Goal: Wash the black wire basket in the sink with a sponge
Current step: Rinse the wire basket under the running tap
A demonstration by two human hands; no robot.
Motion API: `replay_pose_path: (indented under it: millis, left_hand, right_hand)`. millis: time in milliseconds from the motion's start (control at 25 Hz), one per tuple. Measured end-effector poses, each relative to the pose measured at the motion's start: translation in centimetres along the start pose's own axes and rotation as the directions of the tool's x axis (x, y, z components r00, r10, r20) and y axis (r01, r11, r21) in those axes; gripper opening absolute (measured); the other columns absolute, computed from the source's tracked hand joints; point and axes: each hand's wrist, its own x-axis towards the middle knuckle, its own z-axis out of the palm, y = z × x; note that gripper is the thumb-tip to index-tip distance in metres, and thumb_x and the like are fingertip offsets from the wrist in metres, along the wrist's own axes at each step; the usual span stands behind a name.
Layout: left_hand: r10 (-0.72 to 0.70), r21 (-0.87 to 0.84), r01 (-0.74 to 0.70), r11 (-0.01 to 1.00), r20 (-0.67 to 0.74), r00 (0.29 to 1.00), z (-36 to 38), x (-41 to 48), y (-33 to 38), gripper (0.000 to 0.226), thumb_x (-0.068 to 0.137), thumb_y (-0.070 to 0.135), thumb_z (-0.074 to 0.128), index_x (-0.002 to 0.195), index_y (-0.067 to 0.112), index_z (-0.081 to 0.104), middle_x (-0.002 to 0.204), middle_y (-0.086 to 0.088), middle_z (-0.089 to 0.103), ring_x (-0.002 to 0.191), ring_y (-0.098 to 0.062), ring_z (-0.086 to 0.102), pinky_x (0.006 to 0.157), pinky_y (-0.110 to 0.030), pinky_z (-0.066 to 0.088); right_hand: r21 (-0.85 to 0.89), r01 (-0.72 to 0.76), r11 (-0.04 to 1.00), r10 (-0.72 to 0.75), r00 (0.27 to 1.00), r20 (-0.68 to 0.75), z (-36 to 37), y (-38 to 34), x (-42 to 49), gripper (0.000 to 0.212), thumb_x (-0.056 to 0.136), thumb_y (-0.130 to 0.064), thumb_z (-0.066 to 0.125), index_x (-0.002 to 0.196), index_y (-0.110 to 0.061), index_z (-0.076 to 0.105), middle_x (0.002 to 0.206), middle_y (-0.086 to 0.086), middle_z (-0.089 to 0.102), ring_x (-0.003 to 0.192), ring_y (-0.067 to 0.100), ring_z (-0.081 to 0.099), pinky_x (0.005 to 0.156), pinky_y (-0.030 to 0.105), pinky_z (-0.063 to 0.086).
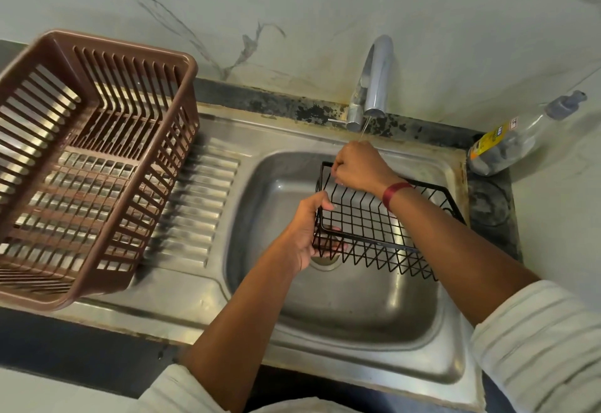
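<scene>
The black wire basket (pixel 374 227) is held tilted above the steel sink (pixel 351 308), near the drain. My left hand (pixel 309 233) grips its near left corner, fingers curled round the rim wire. My right hand (pixel 357 165) is closed over the far left rim, under a thin stream of water from the tap (pixel 374 81). I see no sponge; whether my right hand holds one is hidden.
A brown plastic dish rack (pixel 91 165) stands on the ribbed drainboard (pixel 195 204) at the left. A clear soap pump bottle (pixel 517 136) lies tilted at the sink's back right corner. A marble wall rises behind the tap.
</scene>
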Motion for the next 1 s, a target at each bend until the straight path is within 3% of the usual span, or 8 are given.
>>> replay_pose_path:
  millis: [80, 160, 240, 320, 520, 680, 840, 1000]
  left_hand:
    - [0.013, 0.002, -0.013, 1.0, -0.027, 1.0, 0.1, 0.0, -0.2, 0.086, 0.047, 0.046, 0.069, 0.124, 0.009, 0.06, 0.103, -0.016, 0.072, 0.071, -0.025, 0.076, 0.092, -0.046, 0.057]
    - [0.015, 0.02, -0.014, 1.0, -0.041, 0.999, 0.1, -0.2, 0.0, 0.088, 0.044, 0.046, 0.069, 0.124, 0.011, 0.059, 0.105, -0.015, 0.072, 0.078, -0.028, 0.076, 0.086, -0.042, 0.056]
    - [0.032, 0.036, -0.03, 0.999, -0.057, 0.998, 0.0, -0.5, 0.1, 0.073, 0.051, 0.042, 0.066, 0.118, 0.014, 0.06, 0.104, -0.013, 0.07, 0.083, -0.029, 0.072, 0.074, -0.035, 0.055]
    - [0.057, 0.031, -0.056, 0.998, -0.058, 0.997, -0.3, -0.8, 0.2, 0.056, 0.054, 0.038, 0.063, 0.106, 0.017, 0.06, 0.098, -0.01, 0.066, 0.081, -0.025, 0.064, 0.062, -0.03, 0.053]
    - [0.109, 0.048, -0.105, 0.993, -0.087, 0.99, -1.4, -1.1, 0.6, 0.054, 0.054, 0.035, 0.062, 0.106, 0.021, 0.058, 0.099, -0.011, 0.063, 0.086, -0.024, 0.059, 0.064, -0.03, 0.051]
    - [0.13, 0.061, -0.125, 0.99, -0.103, 0.986, -1.9, -1.4, 0.8, 0.044, 0.053, 0.034, 0.061, 0.095, 0.022, 0.057, 0.097, -0.01, 0.063, 0.085, -0.023, 0.057, 0.063, -0.029, 0.05]
    - [0.18, 0.07, -0.173, 0.982, -0.096, 0.979, -2.3, -1.4, 1.0, 0.048, 0.054, 0.031, 0.059, 0.101, 0.02, 0.053, 0.093, -0.007, 0.061, 0.086, -0.021, 0.056, 0.062, -0.028, 0.05]
    - [0.208, 0.059, -0.202, 0.978, -0.111, 0.972, -2.7, -1.6, 1.3, 0.034, 0.054, 0.031, 0.059, 0.086, 0.023, 0.053, 0.084, -0.002, 0.06, 0.087, -0.023, 0.055, 0.063, -0.029, 0.048]
  right_hand:
    - [0.095, -0.003, 0.995, -0.002, 0.998, 0.056, 0.0, -0.4, -0.3, 0.022, 0.081, 0.005, 0.058, 0.085, -0.003, 0.078, 0.084, 0.006, 0.076, 0.079, 0.013, 0.071, 0.084, 0.031, 0.057]
    - [0.121, -0.015, 0.993, 0.008, 0.998, 0.059, 0.1, -0.4, -0.4, 0.022, 0.082, 0.005, 0.059, 0.088, -0.004, 0.078, 0.089, 0.007, 0.076, 0.083, 0.013, 0.071, 0.085, 0.031, 0.057]
    - [0.029, 0.003, 1.0, -0.005, 0.998, 0.067, 0.5, -0.2, -0.4, 0.02, 0.084, 0.001, 0.06, 0.09, -0.006, 0.078, 0.095, 0.006, 0.076, 0.087, 0.015, 0.07, 0.085, 0.029, 0.055]
    - [0.063, -0.001, 0.998, -0.003, 0.998, 0.068, 0.6, -0.1, -0.5, 0.018, 0.086, -0.002, 0.063, 0.094, -0.008, 0.078, 0.099, 0.004, 0.076, 0.09, 0.012, 0.07, 0.088, 0.029, 0.054]
    - [0.097, 0.026, 0.995, -0.029, 0.999, 0.027, 0.6, 0.2, -0.6, 0.018, 0.086, 0.0, 0.065, 0.094, -0.009, 0.078, 0.097, 0.003, 0.077, 0.091, 0.01, 0.07, 0.092, 0.031, 0.055]
    - [0.173, -0.035, 0.984, 0.035, 0.999, 0.002, 0.0, 0.3, -0.4, 0.017, 0.081, 0.003, 0.068, 0.086, -0.01, 0.078, 0.09, 0.001, 0.076, 0.084, 0.008, 0.071, 0.09, 0.031, 0.056]
    - [0.27, -0.084, 0.959, 0.086, 0.996, 0.003, -0.1, 0.6, -0.2, 0.018, 0.08, 0.007, 0.069, 0.082, -0.009, 0.077, 0.087, 0.003, 0.076, 0.083, 0.011, 0.072, 0.088, 0.034, 0.058]
    - [0.183, -0.069, 0.981, 0.072, 0.997, -0.012, 0.1, 1.0, 0.0, 0.021, 0.082, 0.005, 0.066, 0.091, -0.01, 0.078, 0.093, 0.003, 0.077, 0.086, 0.008, 0.071, 0.09, 0.029, 0.056]
